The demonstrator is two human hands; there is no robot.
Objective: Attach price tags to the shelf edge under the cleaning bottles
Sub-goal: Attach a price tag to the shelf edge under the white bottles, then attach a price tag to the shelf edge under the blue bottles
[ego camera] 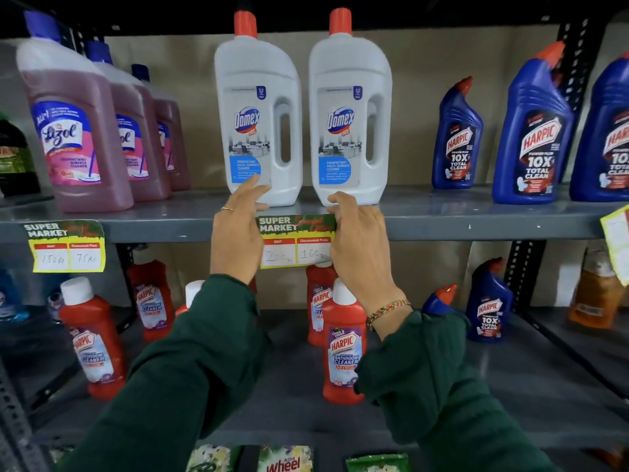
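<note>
A green and yellow price tag [295, 241] lies against the grey shelf edge [476, 226], below two white Domex bottles [260, 120]. My left hand [238, 229] holds the tag's left side, fingers reaching onto the shelf top by the left bottle. My right hand [357, 240] grips the tag's right side, thumb and fingers pinching its top corner. Another price tag [66, 245] hangs on the shelf edge under the pink Lizol bottles [75, 131]. A third tag [617, 240] shows partly at the right edge, under the blue Harpic bottles [531, 131].
Red Harpic bathroom cleaner bottles [343, 342] and blue Harpic bottles [488, 304] stand on the lower shelf. A dark green bottle [15, 155] sits at the far left. Black slotted uprights [578, 63] frame the rack. Detergent packets [286, 459] lie at the bottom.
</note>
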